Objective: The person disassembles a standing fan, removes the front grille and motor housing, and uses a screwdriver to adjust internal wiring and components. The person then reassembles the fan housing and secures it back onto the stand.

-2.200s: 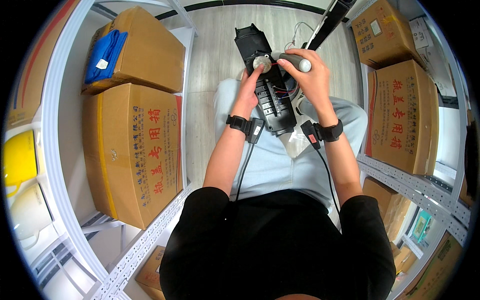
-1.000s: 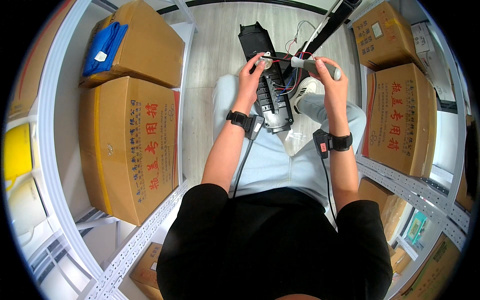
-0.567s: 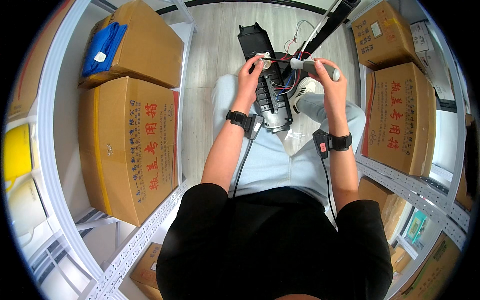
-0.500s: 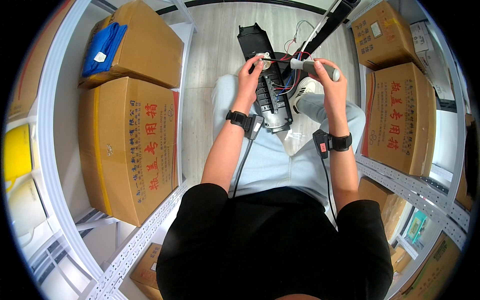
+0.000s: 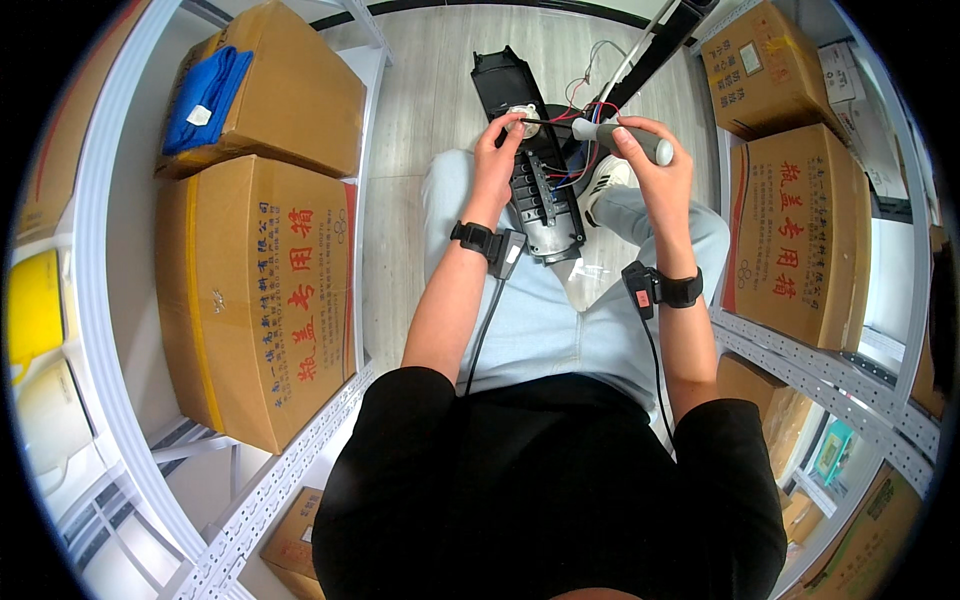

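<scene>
In my right hand point(image 5: 660, 165) is a screwdriver point(image 5: 640, 147) with a grey and white handle, held nearly level. Its dark shaft points left toward the fingertips of my left hand point(image 5: 492, 165). Those fingers are pinched at the screwdriver's tip; whatever small piece sits between them is too small to make out. Beneath lies a long black plastic housing point(image 5: 503, 80), with a round silvery part point(image 5: 526, 112) beside my left fingertips. A row of dark block-like fittings point(image 5: 535, 190) runs along its nearer half. Red, blue and white wires point(image 5: 598, 108) spread from the housing's right side.
Shelf racks stand on both sides, loaded with cardboard boxes point(image 5: 255, 300) at left and more boxes point(image 5: 795, 235) at right. A folded blue cloth point(image 5: 208, 100) lies on an upper left box. A dark post point(image 5: 665, 50) rises beyond the wires. Cables hang from both wrist straps.
My right hand and the screwdriver have shifted slightly left, the handle's end dipping a little. My left hand stays almost in place, still pinched.
</scene>
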Demonstrator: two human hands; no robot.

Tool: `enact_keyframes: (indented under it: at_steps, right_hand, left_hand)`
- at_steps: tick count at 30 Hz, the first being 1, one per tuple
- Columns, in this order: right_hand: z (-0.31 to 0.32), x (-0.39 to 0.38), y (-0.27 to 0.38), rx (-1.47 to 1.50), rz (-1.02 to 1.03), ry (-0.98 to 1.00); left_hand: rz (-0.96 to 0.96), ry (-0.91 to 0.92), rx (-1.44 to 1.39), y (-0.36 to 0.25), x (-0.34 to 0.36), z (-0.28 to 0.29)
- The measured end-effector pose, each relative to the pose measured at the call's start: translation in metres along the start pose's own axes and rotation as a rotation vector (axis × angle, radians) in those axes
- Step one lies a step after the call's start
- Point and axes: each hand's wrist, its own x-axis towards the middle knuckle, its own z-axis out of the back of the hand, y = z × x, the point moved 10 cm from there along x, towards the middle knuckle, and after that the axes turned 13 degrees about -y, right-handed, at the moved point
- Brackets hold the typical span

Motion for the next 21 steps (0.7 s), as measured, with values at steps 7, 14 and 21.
enact_keyframes:
  at_steps: [7, 14, 21]
  right_hand:
    - [-0.0003, -0.0005, 0.0009, 0.009, -0.018, -0.007]
    - [0.0005, -0.0002, 0.0005, 0.025, -0.042, -0.007]
    - [-0.0033, 0.0064, 0.0058, -0.021, -0.010, 0.031]
  left_hand:
    - [-0.002, 0.008, -0.005, -0.0029, -0.0020, -0.0003]
    - [0.007, 0.015, -0.024, -0.0055, -0.0042, -0.0022]
    - [0.021, 0.017, -0.020, 0.0002, -0.0013, -0.0007]
